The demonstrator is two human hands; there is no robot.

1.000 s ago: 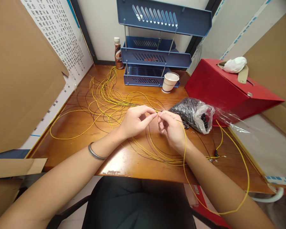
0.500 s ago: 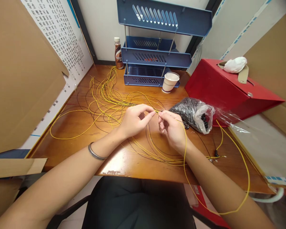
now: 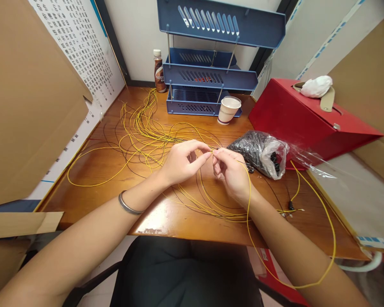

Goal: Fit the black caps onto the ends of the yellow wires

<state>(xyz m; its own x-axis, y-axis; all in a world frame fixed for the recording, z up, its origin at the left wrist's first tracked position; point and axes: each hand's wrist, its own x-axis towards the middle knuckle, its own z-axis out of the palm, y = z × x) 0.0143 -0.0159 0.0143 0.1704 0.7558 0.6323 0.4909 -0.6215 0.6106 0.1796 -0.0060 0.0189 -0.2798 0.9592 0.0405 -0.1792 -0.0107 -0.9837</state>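
Observation:
Thumb and forefinger of my left hand [image 3: 186,160], which has a grey bangle on its wrist, pinch a thin yellow wire at the middle of the desk. My right hand [image 3: 229,170] pinches the same spot from the right, its fingertips almost touching the left ones. The pinched bit is mostly hidden by the fingers. A tangle of yellow and dark wires [image 3: 141,123] spreads behind and left of my hands. One yellow wire [image 3: 331,221] loops over my right forearm and hangs past the desk's front edge.
Right of my hands lies a clear plastic bag [image 3: 254,149] of small black parts, before a red box [image 3: 307,115]. A paper cup [image 3: 229,111], a blue tiered rack [image 3: 211,76] and a brown bottle [image 3: 159,72] stand at the back of the wooden desk [image 3: 83,200].
My left fingertips have shifted slightly right, closing the small gap to my right fingertips. My right hand and the wires on the desk look nearly unmoved.

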